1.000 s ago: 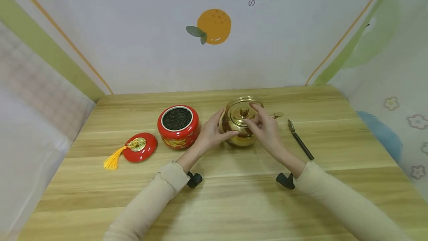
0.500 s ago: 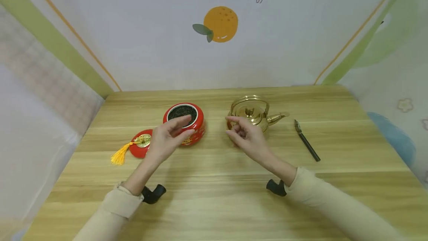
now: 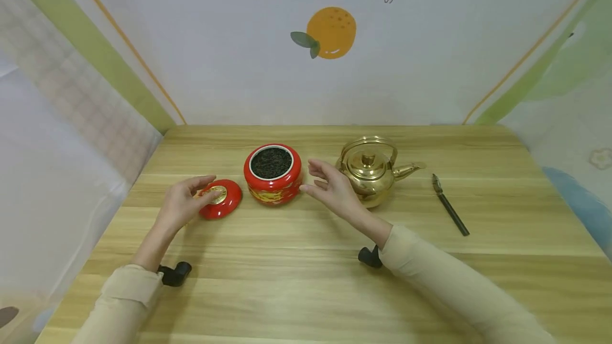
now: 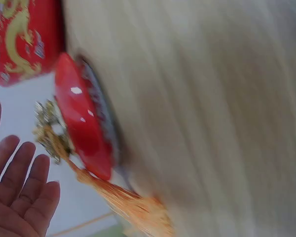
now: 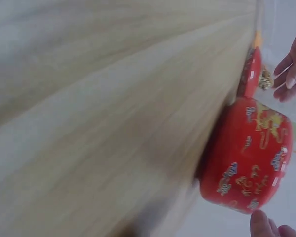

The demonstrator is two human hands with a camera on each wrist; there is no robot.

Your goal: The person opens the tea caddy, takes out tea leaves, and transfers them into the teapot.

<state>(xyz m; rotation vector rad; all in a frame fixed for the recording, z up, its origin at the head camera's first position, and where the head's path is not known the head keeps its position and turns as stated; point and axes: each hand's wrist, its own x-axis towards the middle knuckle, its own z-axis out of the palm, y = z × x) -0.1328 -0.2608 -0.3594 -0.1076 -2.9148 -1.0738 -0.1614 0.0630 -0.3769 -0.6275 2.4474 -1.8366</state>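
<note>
A red lid [image 3: 231, 200] with a gold knob [image 4: 52, 128] and an orange tassel [image 4: 138, 210] lies on the table. Over its left side hovers my left hand [image 3: 179, 203], fingers loosely bent and thumb apart; the left wrist view shows space between the fingers and the knob. The red jar [image 3: 272, 195], patterned with gold dragons, stands uncovered beside the lid, filled with dark loose tea leaves [image 3: 271, 163]. My right hand [image 3: 337, 190] holds nothing; its fingertips point at the jar's right side, close to the wall. Just behind that hand stands a brass teapot [image 3: 375, 179], lid on.
At the right lies a slim tool with a black handle [image 3: 453, 211] and a pointed tip. The wooden table [image 3: 287, 291] meets a printed cloth backdrop [image 3: 239, 84] at its far edge. Dark wrist-camera mounts [image 3: 176, 274] hang under both wrists.
Both hands have come away from the teapot. The left hand has swung left past the jar to the lid; the right has moved left toward the jar. The head view has shifted slightly.
</note>
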